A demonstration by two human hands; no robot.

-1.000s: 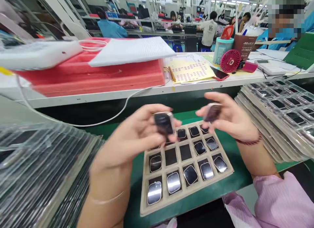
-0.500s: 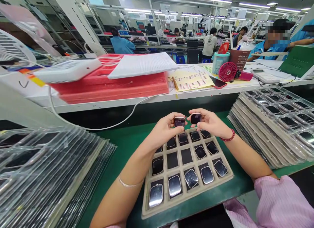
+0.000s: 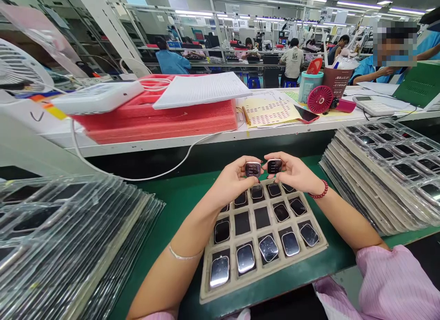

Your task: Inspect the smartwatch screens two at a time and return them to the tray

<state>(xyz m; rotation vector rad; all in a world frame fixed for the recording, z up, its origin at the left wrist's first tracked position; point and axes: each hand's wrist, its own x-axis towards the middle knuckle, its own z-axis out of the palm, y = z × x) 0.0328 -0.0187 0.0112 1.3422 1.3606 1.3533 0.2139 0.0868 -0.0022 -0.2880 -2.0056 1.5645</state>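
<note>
My left hand [image 3: 237, 177] is closed on a smartwatch body [image 3: 252, 169] without a strap, its dark screen turned toward me and showing faint light text. Beside it, my right hand [image 3: 292, 172] grips a second smartwatch body [image 3: 274, 166], also with faint text lit on its screen. Both are raised over the far edge of a beige compartment tray [image 3: 227, 290]. Several more watch bodies lie face up in the tray, some turned askew, such as the tilted one [image 3: 268, 248] in the front row. Two middle compartments [image 3: 262, 217] hold no watch.
Stacked clear plastic trays [image 3: 103, 237] stand at the left; another stack [image 3: 364, 182] holding watches stands at the right. Beyond the green mat, a white shelf [image 3: 192, 145] carries red foam [image 3: 165, 123], papers, a phone [image 3: 307, 113] and a small pink fan [image 3: 320, 99]. Other people sit farther back.
Both watch screens now show lines of text more plainly than before. My hands have barely moved. A co-worker at the upper right has shifted position.
</note>
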